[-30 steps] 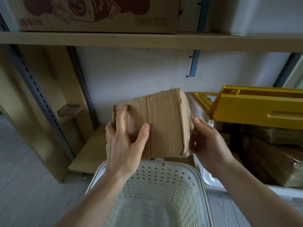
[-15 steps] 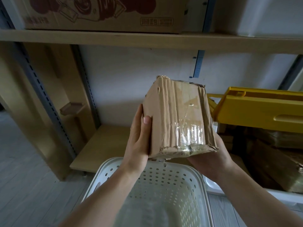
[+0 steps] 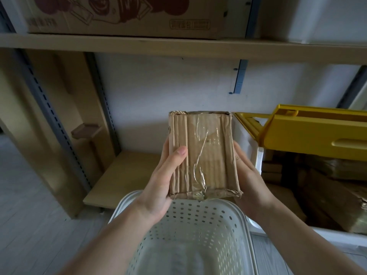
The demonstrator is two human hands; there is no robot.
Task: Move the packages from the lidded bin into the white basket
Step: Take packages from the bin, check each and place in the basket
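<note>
Cardboard package [image 3: 202,153], taped, held upright above white basket [image 3: 224,219]. Gripped on both sides: left hand [image 3: 160,187] with thumb across front face, right hand [image 3: 250,179] wrapped behind right edge. Lidded bin [image 3: 258,157] to the right, yellow lid [image 3: 309,132] raised, more packages [image 3: 337,195] inside.

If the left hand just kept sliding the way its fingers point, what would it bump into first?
The left hand points up and away along the side of the cardboard package that it holds. Beyond that, it would probably meet the white back wall under the upper shelf, though depth is hard to judge.
</note>
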